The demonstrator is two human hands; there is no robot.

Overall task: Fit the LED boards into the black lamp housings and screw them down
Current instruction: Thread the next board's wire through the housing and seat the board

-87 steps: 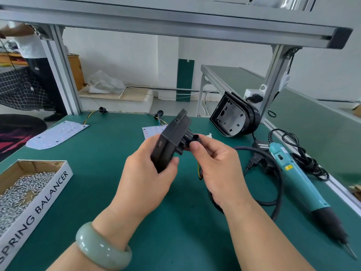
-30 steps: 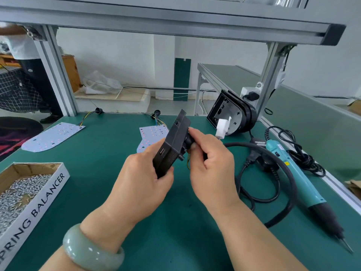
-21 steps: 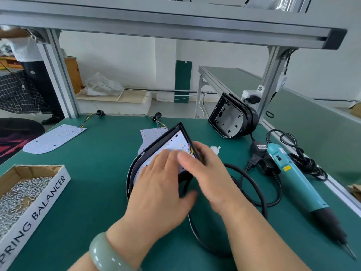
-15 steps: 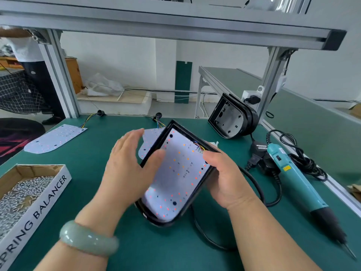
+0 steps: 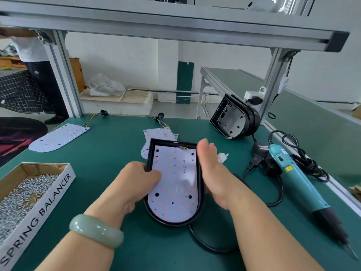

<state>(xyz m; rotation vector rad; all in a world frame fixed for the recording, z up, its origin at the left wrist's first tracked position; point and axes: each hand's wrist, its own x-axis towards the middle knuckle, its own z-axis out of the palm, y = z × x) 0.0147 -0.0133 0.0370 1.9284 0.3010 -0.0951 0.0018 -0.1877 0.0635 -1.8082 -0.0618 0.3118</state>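
Observation:
A black lamp housing (image 5: 150,151) lies flat on the green table, open side up, with a white LED board (image 5: 176,182) seated inside it. My left hand (image 5: 136,182) grips the housing's left rim, thumb pressing on the board. My right hand (image 5: 212,169) is at the housing's right side with fingers straight, edge-on; whether it touches the rim I cannot tell. A second, empty black housing (image 5: 232,119) stands tilted at the back right. Two loose LED boards lie behind: one at the left (image 5: 58,136), one (image 5: 159,133) just beyond the held housing.
A cardboard box of screws (image 5: 25,190) marked SPRING BALANCER sits at the left. A teal electric screwdriver (image 5: 300,178) with coiled cable lies at the right, next to a black plug and cord (image 5: 259,155). A small white connector (image 5: 222,157) lies by my right hand. A person stands beyond the frame post, far left.
The housing, held up and turned over in both hands, has been laid flat on the table with the board facing up. My right hand has let go and opened beside it.

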